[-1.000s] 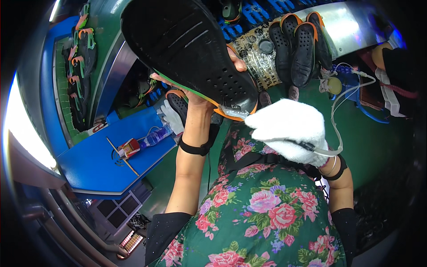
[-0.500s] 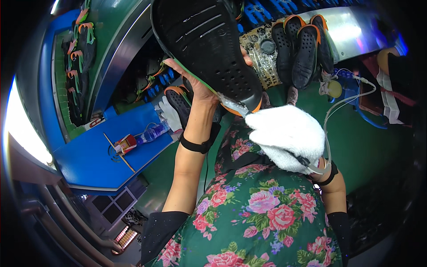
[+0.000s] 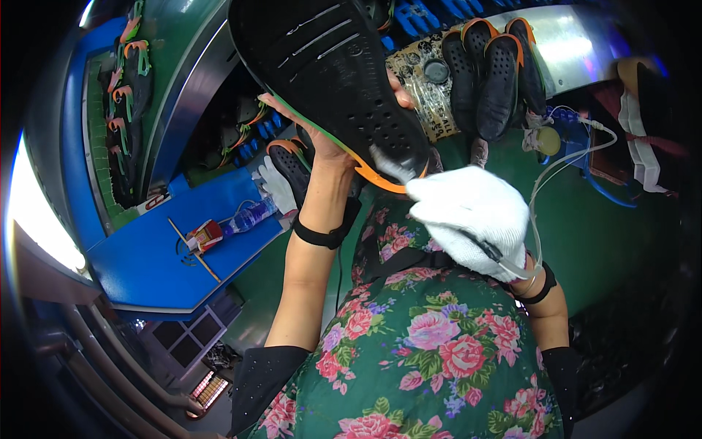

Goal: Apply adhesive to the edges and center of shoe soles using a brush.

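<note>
A large black shoe sole (image 3: 333, 80) with grooves, a patch of small holes at the heel and a green and orange rim is held up in front of me. My bare left hand (image 3: 325, 143) grips it from beneath, its fingertips showing at the far side. A white knitted glove covers my right hand (image 3: 472, 219), closed around the dark handle of a brush with a thin clear tube (image 3: 537, 219) running from it. The blurred brush head (image 3: 393, 167) lies against the heel end, near the orange rim.
Several black soles with orange rims (image 3: 499, 88) stand at the back right beside a taped cardboard piece (image 3: 431, 88). On the left, a blue table (image 3: 139, 263) bears a plastic bottle (image 3: 252, 216), a red box (image 3: 205, 235) and a white glove (image 3: 276, 186). More soles (image 3: 121, 132) line the far left.
The brush has shifted from the heel's left edge onto its face, toward the holes. The sole has moved slightly left, and more of its orange rim shows.
</note>
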A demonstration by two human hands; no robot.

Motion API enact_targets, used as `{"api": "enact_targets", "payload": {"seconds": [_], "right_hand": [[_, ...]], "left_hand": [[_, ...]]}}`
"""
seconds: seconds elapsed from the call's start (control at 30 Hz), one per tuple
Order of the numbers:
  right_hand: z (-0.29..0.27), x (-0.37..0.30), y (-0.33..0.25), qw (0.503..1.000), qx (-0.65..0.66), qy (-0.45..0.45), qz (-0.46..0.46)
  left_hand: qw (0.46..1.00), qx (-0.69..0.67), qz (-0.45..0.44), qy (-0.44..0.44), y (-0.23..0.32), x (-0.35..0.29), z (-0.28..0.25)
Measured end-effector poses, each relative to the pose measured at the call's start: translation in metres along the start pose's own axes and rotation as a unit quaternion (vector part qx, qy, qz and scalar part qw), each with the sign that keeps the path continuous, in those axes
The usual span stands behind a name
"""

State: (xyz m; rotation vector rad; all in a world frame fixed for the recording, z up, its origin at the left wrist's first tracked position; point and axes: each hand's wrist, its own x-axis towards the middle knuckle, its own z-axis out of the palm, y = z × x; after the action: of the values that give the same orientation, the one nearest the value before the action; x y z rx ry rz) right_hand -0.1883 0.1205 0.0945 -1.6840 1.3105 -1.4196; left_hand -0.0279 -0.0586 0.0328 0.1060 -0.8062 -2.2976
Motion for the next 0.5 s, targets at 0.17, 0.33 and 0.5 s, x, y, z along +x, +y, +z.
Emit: {"api": "enact_targets", "payload": {"seconds": [0.17, 0.33, 0.5], "right_hand": [[-0.007, -0.004, 0.005, 0.974, 0.203, 0.012, 0.1], [0.001, -0.007, 0.008, 0.995, -0.037, -0.021, -0.086], [-0.001, -0.001, 0.013, 0.981, 0.148, -0.106, -0.073]], "left_hand": [[0.999, -0.011, -0.045, 0.009, 0.001, -0.004, 0.006], [0.999, -0.009, -0.044, 0.001, 0.0, -0.007, 0.003], [0.994, -0.038, -0.106, 0.007, 0.002, -0.006, 0.007]]}}
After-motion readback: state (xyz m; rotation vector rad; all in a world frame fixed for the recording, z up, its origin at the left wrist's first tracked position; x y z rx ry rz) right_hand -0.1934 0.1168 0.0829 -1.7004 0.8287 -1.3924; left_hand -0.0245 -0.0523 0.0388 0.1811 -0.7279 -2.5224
